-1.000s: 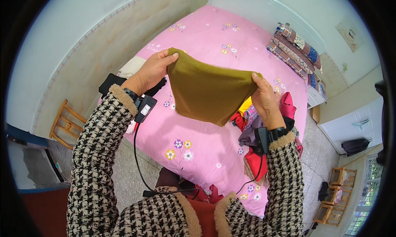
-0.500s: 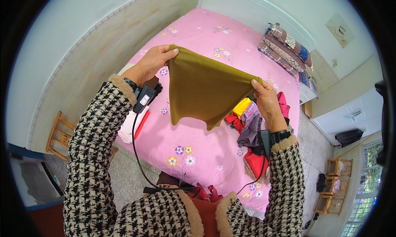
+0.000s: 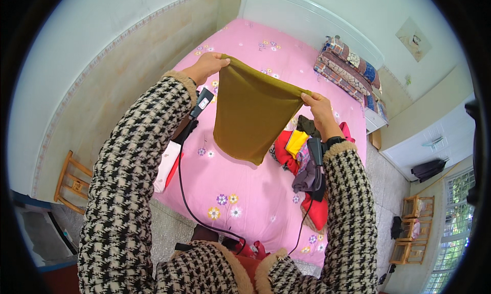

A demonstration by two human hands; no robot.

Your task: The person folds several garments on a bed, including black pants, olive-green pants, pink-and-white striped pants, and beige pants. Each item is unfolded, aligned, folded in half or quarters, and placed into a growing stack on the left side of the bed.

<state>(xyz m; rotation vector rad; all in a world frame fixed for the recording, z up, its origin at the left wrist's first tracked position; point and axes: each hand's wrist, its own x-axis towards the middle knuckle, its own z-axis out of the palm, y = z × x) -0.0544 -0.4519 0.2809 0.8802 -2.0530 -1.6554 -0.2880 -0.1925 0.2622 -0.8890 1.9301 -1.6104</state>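
An olive-green cloth garment (image 3: 255,112) hangs spread out above the bed, its exact kind hard to tell. My left hand (image 3: 208,66) pinches its upper left corner. The upper right corner is gripped between the thumb and fingers of my right hand (image 3: 321,110). Between the hands the top edge slants down to the right, and the lower part hangs in a rounded shape. Beside my right wrist lies a heap of clothes, among them a yellow piece (image 3: 296,142), a dark grey-purple piece (image 3: 305,177) and a red piece (image 3: 315,212).
The bed has a pink flowered sheet (image 3: 266,189). White and red folded cloth (image 3: 168,163) lies by its left edge. Folded patterned quilts (image 3: 350,66) are stacked at the far right, near the white headboard (image 3: 302,10). Cables run from the wrist devices (image 3: 202,103) toward my body.
Both hands have drawn closer together, so the olive garment hangs narrower and its lower edge is rounder. My right hand moved left; more of the clothes heap shows.
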